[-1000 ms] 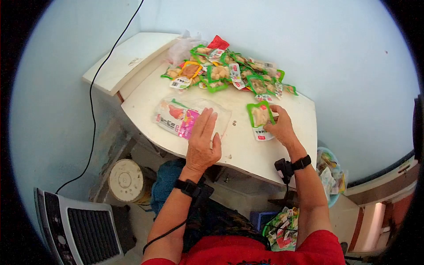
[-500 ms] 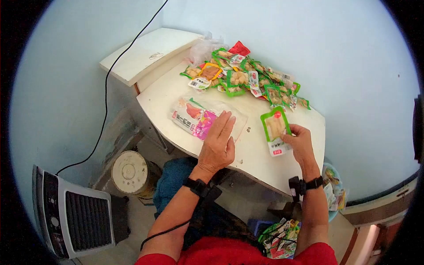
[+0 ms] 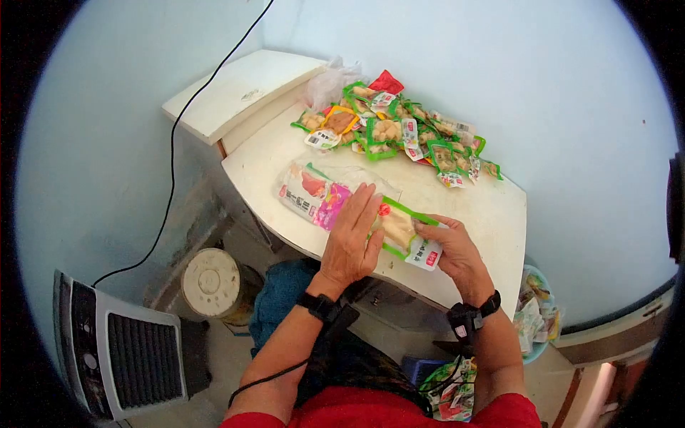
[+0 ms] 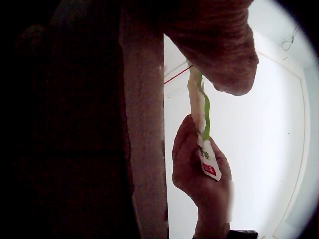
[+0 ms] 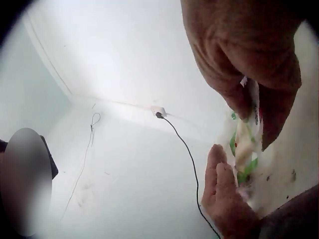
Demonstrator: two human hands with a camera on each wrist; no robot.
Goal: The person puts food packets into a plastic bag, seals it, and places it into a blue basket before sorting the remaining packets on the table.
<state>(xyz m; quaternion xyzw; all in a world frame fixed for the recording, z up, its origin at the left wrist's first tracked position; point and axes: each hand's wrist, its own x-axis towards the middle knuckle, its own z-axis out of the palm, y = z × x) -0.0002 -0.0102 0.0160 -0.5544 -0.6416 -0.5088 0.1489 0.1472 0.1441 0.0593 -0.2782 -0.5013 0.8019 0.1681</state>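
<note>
A small vacuum-sealed food packet [image 3: 397, 230] with green edges, pale food inside and a white printed end is pinched between the thumb and fingers of my right hand [image 3: 457, 251]. Its far end overlaps the fingers of my left hand [image 3: 349, 239] in the head view. Straight fingers of the left hand rest on the right part of a clear plastic bag [image 3: 305, 187] printed in pink and white, lying flat on the white table [image 3: 492, 214]. From the left wrist, the packet [image 4: 197, 107] shows edge-on in the right hand [image 4: 192, 164].
A heap of similar packets [image 3: 385, 132] lies at the back of the table, beside a crumpled clear bag [image 3: 334, 82]. On the floor stand a lidded bucket [image 3: 212, 283], an air cooler [image 3: 139, 349] and a blue basin [image 3: 539, 342] of packets. A black cable [image 3: 173, 157] hangs at the left.
My right hand has lifted the packet off the table's right side and carried it left to the left hand, turning its green end toward the bag. The left hand stays on the bag.
</note>
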